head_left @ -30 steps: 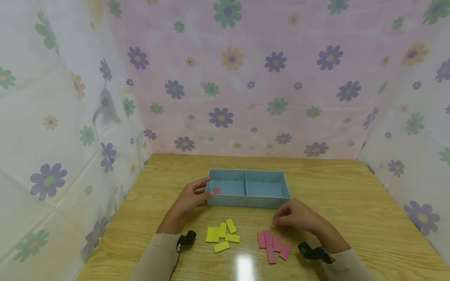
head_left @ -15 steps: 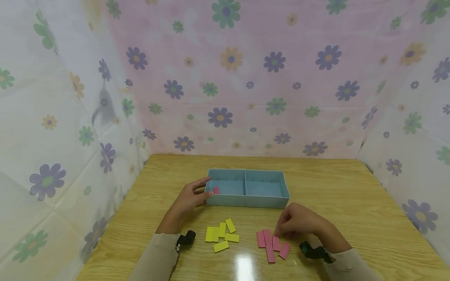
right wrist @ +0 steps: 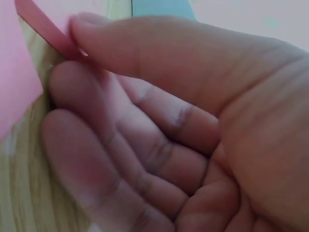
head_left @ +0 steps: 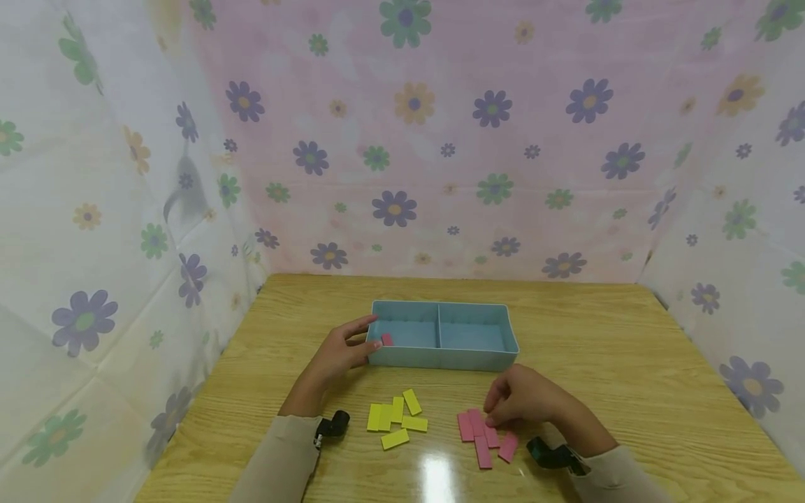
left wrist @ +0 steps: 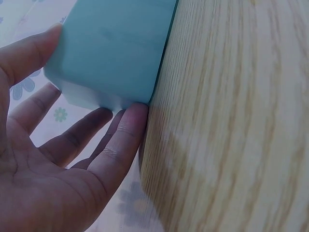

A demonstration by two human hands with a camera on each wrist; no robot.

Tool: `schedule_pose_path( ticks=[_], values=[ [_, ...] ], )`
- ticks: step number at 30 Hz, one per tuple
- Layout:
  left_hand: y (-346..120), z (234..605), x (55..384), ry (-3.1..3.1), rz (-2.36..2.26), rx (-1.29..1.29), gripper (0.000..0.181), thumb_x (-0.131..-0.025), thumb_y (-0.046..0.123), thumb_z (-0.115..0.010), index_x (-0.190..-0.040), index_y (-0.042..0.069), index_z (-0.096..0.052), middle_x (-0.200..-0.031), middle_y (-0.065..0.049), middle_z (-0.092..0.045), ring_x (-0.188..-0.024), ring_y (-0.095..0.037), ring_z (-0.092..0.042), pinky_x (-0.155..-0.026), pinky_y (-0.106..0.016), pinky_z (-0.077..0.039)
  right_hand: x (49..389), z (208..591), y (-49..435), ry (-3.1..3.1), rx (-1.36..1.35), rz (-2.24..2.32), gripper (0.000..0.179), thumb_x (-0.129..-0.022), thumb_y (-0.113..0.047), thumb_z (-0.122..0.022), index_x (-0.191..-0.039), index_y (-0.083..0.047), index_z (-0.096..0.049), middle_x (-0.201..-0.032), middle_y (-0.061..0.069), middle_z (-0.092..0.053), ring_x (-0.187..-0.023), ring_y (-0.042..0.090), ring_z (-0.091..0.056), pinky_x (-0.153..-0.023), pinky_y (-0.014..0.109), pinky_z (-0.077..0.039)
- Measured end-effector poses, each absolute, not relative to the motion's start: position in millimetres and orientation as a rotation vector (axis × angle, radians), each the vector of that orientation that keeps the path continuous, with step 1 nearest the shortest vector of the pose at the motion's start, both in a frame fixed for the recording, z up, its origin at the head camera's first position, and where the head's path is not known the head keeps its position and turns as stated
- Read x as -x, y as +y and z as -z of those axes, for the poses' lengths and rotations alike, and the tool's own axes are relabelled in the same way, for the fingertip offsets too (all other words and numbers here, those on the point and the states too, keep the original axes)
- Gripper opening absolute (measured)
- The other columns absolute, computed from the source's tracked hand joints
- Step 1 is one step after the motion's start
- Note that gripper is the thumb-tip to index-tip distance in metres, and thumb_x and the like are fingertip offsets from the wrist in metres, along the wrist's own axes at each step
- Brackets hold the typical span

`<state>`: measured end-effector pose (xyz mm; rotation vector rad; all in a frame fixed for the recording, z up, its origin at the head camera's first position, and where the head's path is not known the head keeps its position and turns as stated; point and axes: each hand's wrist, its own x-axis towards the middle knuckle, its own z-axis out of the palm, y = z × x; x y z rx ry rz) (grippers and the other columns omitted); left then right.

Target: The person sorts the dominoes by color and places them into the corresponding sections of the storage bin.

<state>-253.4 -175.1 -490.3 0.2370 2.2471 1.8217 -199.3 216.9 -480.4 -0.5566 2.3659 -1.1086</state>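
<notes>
My left hand (head_left: pixel 338 355) rests at the left end of a two-compartment blue box (head_left: pixel 440 358), thumb at its front corner. In the left wrist view, extended fingertips touch the box's end wall (left wrist: pixel 91 92). Over the loose pink tiles (head_left: pixel 482 454), my right hand (head_left: pixel 525 398) has thumb and fingertips on one tile. The right wrist view shows that pink tile (right wrist: pixel 46 29) pinched at its edge and tilted; the other fingers are curled. Another pink tile (right wrist: pixel 17 77) lies beside it. One small pink tile (head_left: pixel 387 339) sits in the box's left compartment.
Several yellow tiles (head_left: pixel 395 439) lie in a loose group on the wooden table (head_left: pixel 302 300), left of the pink ones. Flowered cloth (head_left: pixel 415 154) hangs behind the table and on both sides. A dark wrist camera (head_left: pixel 333 424) is on each forearm.
My right hand has come back from near the box's front right corner to the pink tiles, shifted slightly left, and taken hold of one. My left hand stays at the box.
</notes>
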Motion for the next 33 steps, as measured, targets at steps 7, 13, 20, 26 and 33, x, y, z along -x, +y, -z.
schedule_pose_path(
  ticks=[7,13,20,26,33],
  values=[
    [-175.1,491.5,253.7,2.247,-1.826,-0.244,0.065,-0.098,0.026,-0.075,-0.157,0.024,-0.048,-0.162,-0.017,-0.041,-0.143,-0.044,-0.048,-0.098,-0.051,-0.058,201.3,482.9,213.5,2.491,0.531,1.095,0.01,-0.085,-0.022,-0.086,-0.09,-0.015,-0.08,-0.082,-0.004,-0.074,-0.077,0.015,-0.064,-0.066,0.029,-0.054],
    [-176.3,493.8,254.3,2.24,-1.824,-0.251,0.065,-0.098,0.027,-0.075,-0.157,0.025,-0.048,-0.162,-0.016,-0.041,-0.144,-0.044,-0.047,-0.099,-0.051,-0.058,198.5,479.1,213.3,2.534,0.516,1.043,0.017,-0.083,-0.033,-0.088,-0.082,-0.018,-0.08,-0.076,-0.006,-0.073,-0.073,0.014,-0.061,-0.062,0.028,-0.051],
    [-176.5,494.3,255.1,2.236,-1.827,-0.241,0.066,-0.097,0.027,-0.077,-0.156,0.026,-0.049,-0.163,-0.015,-0.04,-0.144,-0.044,-0.047,-0.099,-0.053,-0.057,193.0,475.4,209.2,2.5,0.52,1.047,0.02,-0.08,-0.031,-0.09,-0.076,-0.015,-0.078,-0.069,-0.003,-0.072,-0.065,0.013,-0.064,-0.055,0.028,-0.052],
    [-176.4,494.0,255.3,2.238,-1.82,-0.233,0.066,-0.096,0.027,-0.077,-0.156,0.026,-0.049,-0.163,-0.015,-0.041,-0.143,-0.043,-0.048,-0.099,-0.052,-0.058,192.4,476.2,208.9,2.487,0.474,1.086,0.017,-0.08,-0.022,-0.09,-0.078,-0.011,-0.078,-0.068,0.0,-0.073,-0.065,0.017,-0.069,-0.057,0.03,-0.055],
    [-177.5,495.4,255.4,2.234,-1.821,-0.236,0.068,-0.095,0.03,-0.078,-0.156,0.027,-0.049,-0.163,-0.015,-0.041,-0.144,-0.043,-0.047,-0.098,-0.051,-0.058,192.4,476.3,208.6,2.477,0.456,1.105,0.016,-0.079,-0.02,-0.09,-0.081,-0.01,-0.078,-0.071,0.0,-0.074,-0.065,0.018,-0.07,-0.059,0.03,-0.056]
  ],
)
